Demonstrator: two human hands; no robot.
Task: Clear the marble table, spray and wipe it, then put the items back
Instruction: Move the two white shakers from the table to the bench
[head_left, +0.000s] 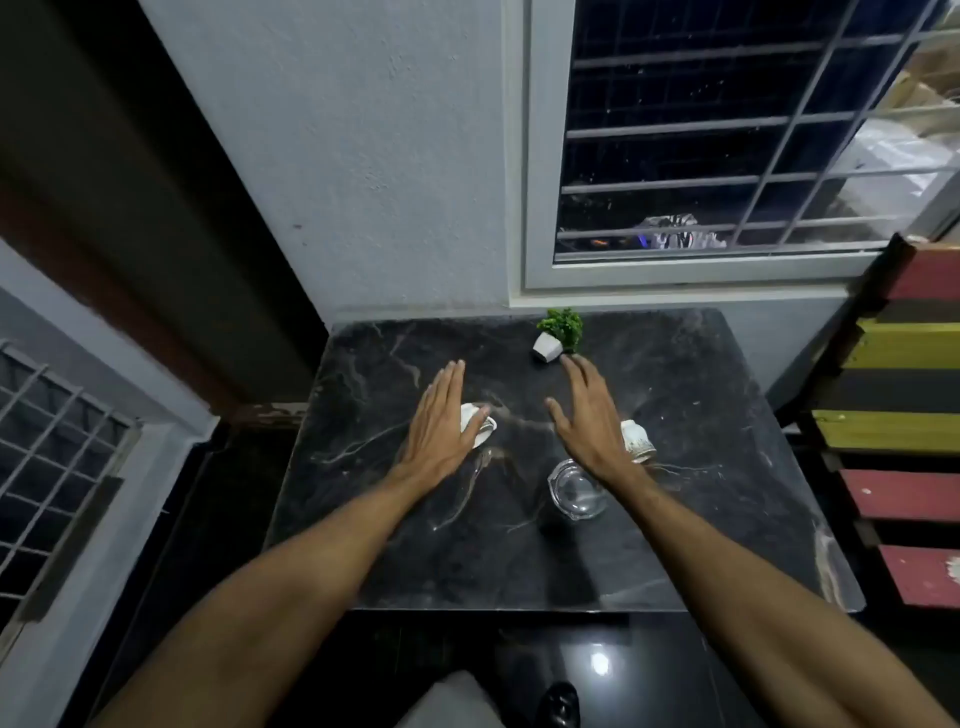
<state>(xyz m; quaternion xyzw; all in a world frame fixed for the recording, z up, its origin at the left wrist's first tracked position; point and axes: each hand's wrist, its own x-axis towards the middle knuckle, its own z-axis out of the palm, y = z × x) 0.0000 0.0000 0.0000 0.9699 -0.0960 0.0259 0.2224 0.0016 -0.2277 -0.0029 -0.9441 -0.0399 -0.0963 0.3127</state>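
While both flat hands hover, fingers together and gripping nothing, the marble table (675, 519) stretches wallward.

Ahead of left fingers (452, 371): bare counter (395, 545) to the wall; open lane.
Under left hand (441, 426): white cup (480, 428), partly covered.
Ahead of right fingers (576, 371): small potted plant (558, 335), just beyond fingertips; blocks straight reach.
Right of right hand (592, 431): second white cup (639, 441), close beside.
Below right wrist: glass ashtray (574, 491), partly hidden.
Between the hands: clear strip.
Near counter edge: open.
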